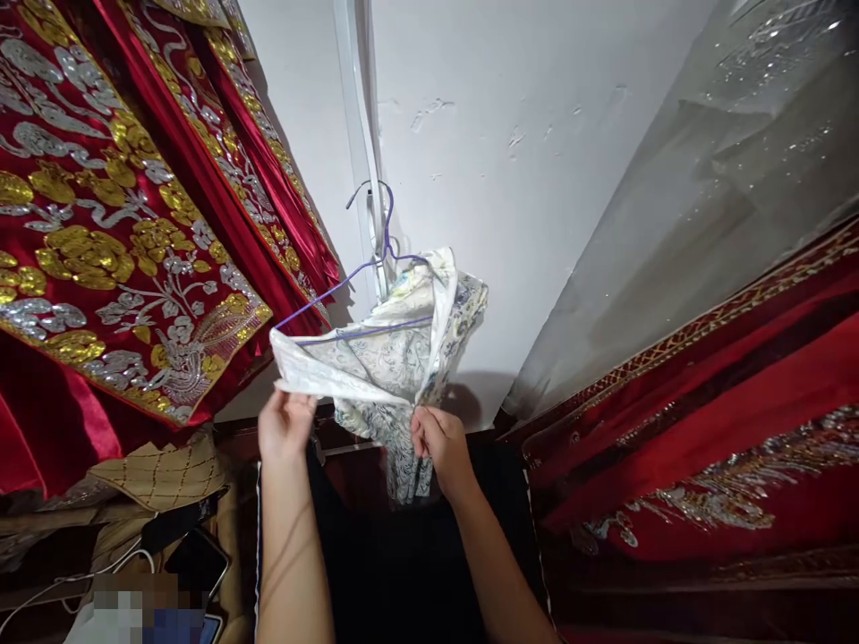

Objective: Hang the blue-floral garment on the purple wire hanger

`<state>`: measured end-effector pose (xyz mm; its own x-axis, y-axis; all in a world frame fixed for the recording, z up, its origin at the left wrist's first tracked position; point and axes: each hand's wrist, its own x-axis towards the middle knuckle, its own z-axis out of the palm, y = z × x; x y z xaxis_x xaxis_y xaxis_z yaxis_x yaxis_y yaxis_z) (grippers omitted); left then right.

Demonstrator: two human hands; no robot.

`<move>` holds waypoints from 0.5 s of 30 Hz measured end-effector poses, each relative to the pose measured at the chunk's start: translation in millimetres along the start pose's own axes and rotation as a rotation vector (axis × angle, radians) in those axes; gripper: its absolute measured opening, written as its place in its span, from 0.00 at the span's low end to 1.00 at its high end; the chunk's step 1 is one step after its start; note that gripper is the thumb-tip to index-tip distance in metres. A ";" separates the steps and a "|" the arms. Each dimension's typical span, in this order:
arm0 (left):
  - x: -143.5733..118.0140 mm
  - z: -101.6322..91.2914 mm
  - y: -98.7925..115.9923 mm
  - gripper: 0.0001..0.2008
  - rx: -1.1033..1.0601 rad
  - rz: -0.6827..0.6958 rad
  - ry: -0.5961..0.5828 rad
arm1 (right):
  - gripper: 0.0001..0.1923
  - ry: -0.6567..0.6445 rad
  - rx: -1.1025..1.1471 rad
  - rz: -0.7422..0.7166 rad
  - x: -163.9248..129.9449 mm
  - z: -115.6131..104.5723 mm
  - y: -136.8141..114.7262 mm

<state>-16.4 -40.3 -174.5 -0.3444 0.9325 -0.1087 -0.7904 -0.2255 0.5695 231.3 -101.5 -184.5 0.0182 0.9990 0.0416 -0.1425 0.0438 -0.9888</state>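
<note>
garment [393, 353]: white, blue print, bunched on purple hanger [366, 268], raised before white wall [523, 134] | axis: hanger bar slopes from lower left up to right, hook up | left hand [285, 425]: pinches garment's left corner | right hand [439, 443]: closed on hanging cloth below | red embroidered robes [100, 224] alongside

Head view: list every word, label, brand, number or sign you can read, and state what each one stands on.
None can be read.
Patterned garment on the purple hanger, held by the left hand and right hand: floral print only.
Red embroidered cloth: ornament, no lettering.
Phone at lower left: dark, with a blurred patch beside it.
</note>
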 end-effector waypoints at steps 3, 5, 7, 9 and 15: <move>-20.1 -25.3 -46.9 0.08 0.054 -0.099 0.119 | 0.21 0.041 0.000 0.021 -3.8 -26.4 4.1; -30.1 -26.7 -59.7 0.05 0.053 -0.096 0.119 | 0.22 0.014 -0.089 0.048 -4.6 -53.0 1.6; -38.7 -18.3 -57.7 0.03 0.046 -0.047 0.070 | 0.24 -0.119 -0.216 0.128 -7.2 -77.2 -2.3; -50.0 -3.6 -49.0 0.03 0.061 -0.005 -0.052 | 0.23 -0.309 -0.316 0.228 -11.4 -90.5 -4.1; -111.5 50.9 -45.3 0.10 0.447 -0.022 -0.572 | 0.27 -0.234 -0.185 0.072 -12.6 -47.4 2.3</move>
<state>83.6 -119.7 -146.7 0.0849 0.9647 0.2493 -0.4694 -0.1819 0.8640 277.7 -114.5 -194.1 -0.2169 0.9760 -0.0184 0.0476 -0.0083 -0.9988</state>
